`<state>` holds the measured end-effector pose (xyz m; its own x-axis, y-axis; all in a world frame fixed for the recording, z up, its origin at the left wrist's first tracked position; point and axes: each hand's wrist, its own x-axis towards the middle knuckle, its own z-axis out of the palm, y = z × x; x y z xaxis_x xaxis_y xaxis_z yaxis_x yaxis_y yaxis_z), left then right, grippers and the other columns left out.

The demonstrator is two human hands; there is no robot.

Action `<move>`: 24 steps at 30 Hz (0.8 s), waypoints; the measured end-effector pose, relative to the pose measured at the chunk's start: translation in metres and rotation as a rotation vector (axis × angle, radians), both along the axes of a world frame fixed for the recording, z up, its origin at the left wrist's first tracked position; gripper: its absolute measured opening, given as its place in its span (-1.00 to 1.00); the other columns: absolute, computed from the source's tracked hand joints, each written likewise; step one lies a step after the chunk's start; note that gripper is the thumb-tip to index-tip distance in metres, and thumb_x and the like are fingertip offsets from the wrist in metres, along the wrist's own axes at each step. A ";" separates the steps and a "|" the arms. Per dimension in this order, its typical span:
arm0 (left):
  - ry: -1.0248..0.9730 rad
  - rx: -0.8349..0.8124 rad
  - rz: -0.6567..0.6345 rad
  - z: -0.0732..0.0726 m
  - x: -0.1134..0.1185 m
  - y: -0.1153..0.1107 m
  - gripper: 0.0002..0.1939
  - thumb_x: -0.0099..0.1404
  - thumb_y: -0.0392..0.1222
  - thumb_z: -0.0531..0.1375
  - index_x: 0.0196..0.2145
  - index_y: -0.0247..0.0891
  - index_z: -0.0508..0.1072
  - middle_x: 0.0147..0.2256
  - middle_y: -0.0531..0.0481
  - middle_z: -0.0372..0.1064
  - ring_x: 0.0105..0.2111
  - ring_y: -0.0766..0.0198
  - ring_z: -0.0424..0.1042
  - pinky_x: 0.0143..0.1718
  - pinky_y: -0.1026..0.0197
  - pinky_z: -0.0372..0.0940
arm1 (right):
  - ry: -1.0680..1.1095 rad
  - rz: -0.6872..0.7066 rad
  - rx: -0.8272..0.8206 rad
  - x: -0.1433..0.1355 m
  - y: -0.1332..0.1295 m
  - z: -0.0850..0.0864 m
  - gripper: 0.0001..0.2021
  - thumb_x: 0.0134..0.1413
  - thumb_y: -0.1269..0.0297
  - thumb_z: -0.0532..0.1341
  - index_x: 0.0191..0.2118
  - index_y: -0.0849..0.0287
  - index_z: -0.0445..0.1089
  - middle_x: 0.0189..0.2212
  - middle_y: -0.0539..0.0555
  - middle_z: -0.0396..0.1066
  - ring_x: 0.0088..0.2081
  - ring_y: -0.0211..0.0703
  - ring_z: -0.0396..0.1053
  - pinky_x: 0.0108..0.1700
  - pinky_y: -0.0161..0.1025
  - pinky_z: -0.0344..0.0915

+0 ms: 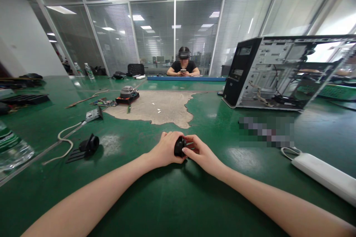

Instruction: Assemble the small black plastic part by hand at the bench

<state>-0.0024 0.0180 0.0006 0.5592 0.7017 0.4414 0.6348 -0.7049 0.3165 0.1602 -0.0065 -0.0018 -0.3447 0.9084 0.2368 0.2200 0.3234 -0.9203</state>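
Just above the green tabletop (155,207), both hands meet around a small black rounded part (179,146), whose exact kind I cannot make out. My left hand (166,149) wraps it from the left, fingers curled over its far side. From the right, my right hand (200,152) pinches its edge between thumb and fingertips. Some of the part is hidden by the fingers. Off to the left lies a black plastic piece (88,145) with a round end and slotted fins. Behind it, a small metal-cased module (94,114) trails a pale cable (64,136).
An opened computer case (244,77) stands at the right. Nearer are a white power strip (324,172) and a pixelated patch. A cooler with a fan (127,95) sits by a bare tan patch (164,107). A water bottle (13,146) is at left. Across the table sits a person (178,67) holding a phone.
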 end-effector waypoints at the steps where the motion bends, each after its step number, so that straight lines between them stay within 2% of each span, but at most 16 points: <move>1: 0.002 0.000 -0.003 0.000 0.000 0.000 -0.44 -0.14 -0.13 0.23 -0.15 -0.22 0.14 -0.25 -0.01 0.28 -0.24 0.14 0.26 -0.19 0.13 0.03 | -0.011 0.013 -0.004 0.000 -0.001 0.000 -0.75 -0.03 0.34 0.12 -0.16 0.16 0.17 -0.28 0.06 0.28 -0.26 -0.21 0.32 -0.29 -0.24 0.34; 8: 0.014 -0.022 -0.009 0.003 -0.001 0.000 -0.43 -0.14 -0.15 0.23 -0.14 -0.22 0.14 -0.21 -0.02 0.27 -0.23 0.13 0.26 -0.18 0.12 0.02 | -0.023 -0.025 0.201 0.001 -0.004 0.005 -0.80 -0.07 0.38 0.15 -0.24 0.13 0.23 -0.25 0.05 0.23 -0.16 -0.18 0.25 -0.28 -0.29 0.32; 16: 0.020 0.006 0.003 0.003 0.000 0.000 -0.44 -0.13 -0.12 0.22 -0.15 -0.23 0.14 -0.25 -0.01 0.28 -0.25 0.14 0.26 -0.20 0.13 0.03 | 0.018 0.021 -0.017 0.000 0.001 0.001 -0.75 -0.03 0.34 0.12 -0.16 0.15 0.16 -0.26 0.06 0.29 -0.24 -0.20 0.32 -0.27 -0.23 0.33; 24: 0.014 0.025 -0.002 0.003 -0.001 -0.001 -0.43 -0.13 -0.12 0.22 -0.14 -0.22 0.13 -0.23 -0.01 0.28 -0.24 0.15 0.25 -0.21 0.14 0.02 | 0.001 0.000 0.132 0.001 -0.003 0.006 -0.82 -0.03 0.34 0.13 -0.23 0.14 0.22 -0.27 0.04 0.25 -0.16 -0.17 0.27 -0.28 -0.28 0.31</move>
<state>-0.0036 0.0171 0.0032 0.5667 0.6897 0.4508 0.6376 -0.7136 0.2903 0.1613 -0.0095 0.0043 -0.3441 0.8693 0.3549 0.2194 0.4419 -0.8698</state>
